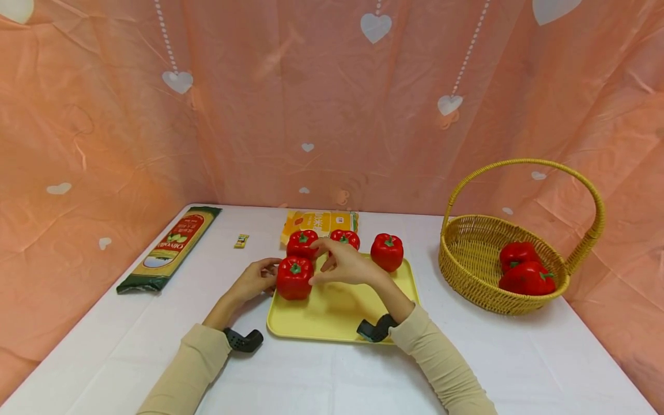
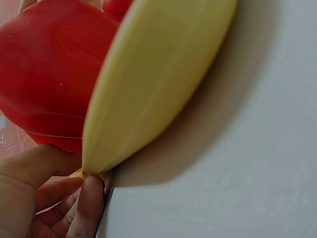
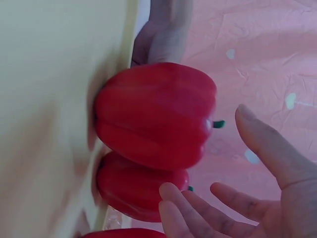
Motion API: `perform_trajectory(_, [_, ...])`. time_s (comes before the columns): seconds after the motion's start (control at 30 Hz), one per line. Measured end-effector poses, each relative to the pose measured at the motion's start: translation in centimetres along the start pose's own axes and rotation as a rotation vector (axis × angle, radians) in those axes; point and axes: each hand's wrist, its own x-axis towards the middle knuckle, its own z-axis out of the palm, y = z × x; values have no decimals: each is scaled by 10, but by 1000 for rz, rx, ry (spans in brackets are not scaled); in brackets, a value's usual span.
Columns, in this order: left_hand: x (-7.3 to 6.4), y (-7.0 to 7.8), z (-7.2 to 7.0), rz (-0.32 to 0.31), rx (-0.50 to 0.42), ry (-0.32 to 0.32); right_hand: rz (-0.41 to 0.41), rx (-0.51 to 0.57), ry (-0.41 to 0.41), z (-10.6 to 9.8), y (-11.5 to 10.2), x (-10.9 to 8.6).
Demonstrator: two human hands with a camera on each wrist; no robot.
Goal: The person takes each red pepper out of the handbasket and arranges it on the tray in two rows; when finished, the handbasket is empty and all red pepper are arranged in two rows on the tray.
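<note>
Directly before you lies a yellow tray (image 1: 344,314), with the front red bell pepper (image 1: 294,281) standing at its left edge. Your left hand (image 1: 253,280) is bent at that edge beside the pepper; you cannot tell whether it grips the rim. Your right hand (image 1: 344,266) is released, fingers and thumb spread just right of the pepper. Well to your right, a wicker basket (image 1: 467,290) holds two more peppers (image 1: 525,279). Three other peppers (image 1: 387,253) line the tray's back, before an orange bag (image 1: 321,220).

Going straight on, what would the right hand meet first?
Probably the rear-left red pepper, which its fingertips overlap in view; depth is unclear, so the front-left red pepper could come first.
</note>
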Motion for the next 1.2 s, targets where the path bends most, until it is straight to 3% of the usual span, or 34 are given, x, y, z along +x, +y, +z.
perform_trajectory(0.17, [6, -11, 0, -1, 5, 4, -11, 4, 23, -8, -1, -4])
perform_trajectory(0.43, [6, -12, 0, -16, -5, 10, -13, 48, 76, -28, -2, -14])
perform_trajectory(0.7, [7, -12, 1, -30, -1, 16, -65, 82, 184, -57, -7, -31])
perform_trajectory(0.97, [6, -10, 3, 5, 0, 4, -79, 104, 294, -95, -1, -63])
perform_trajectory(1.2, [5, -11, 2, -27, -2, 26, 26, 8, 401, -133, 18, -104])
